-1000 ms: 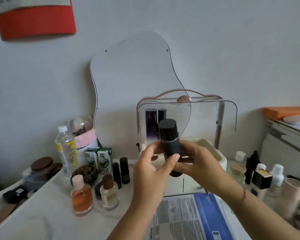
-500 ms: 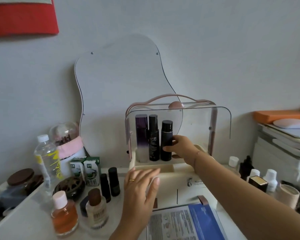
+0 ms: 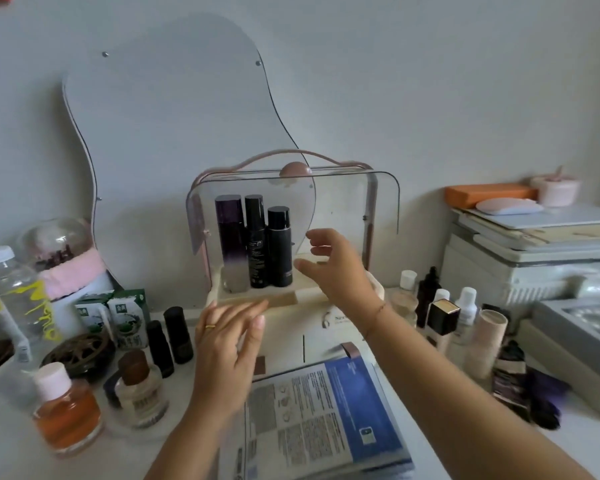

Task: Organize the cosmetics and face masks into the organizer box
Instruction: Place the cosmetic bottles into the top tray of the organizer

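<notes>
The cream organizer box (image 3: 340, 327) stands at the back of the table with its clear lid (image 3: 354, 209) raised. Three dark bottles stand in its upper tray: a purple one (image 3: 230, 237), a tall black one (image 3: 256, 240) and a shorter black bottle (image 3: 279, 245). My right hand (image 3: 336, 268) hovers open just right of the shorter black bottle, not touching it. My left hand (image 3: 231, 344) is open in front of the box, holding nothing. A stack of blue face-mask packets (image 3: 326, 420) lies near me.
On the left stand an orange bottle (image 3: 65, 414), a brown-capped bottle (image 3: 139, 393), two black tubes (image 3: 168, 336), green cartons (image 3: 113, 317) and a water bottle (image 3: 13, 306). Several bottles (image 3: 440, 317) crowd the right. A wavy mirror (image 3: 174, 140) leans on the wall.
My right hand set the shorter black bottle in the box's tray beside the other two and let go, drawing back to the right. My left hand dropped to the box's front.
</notes>
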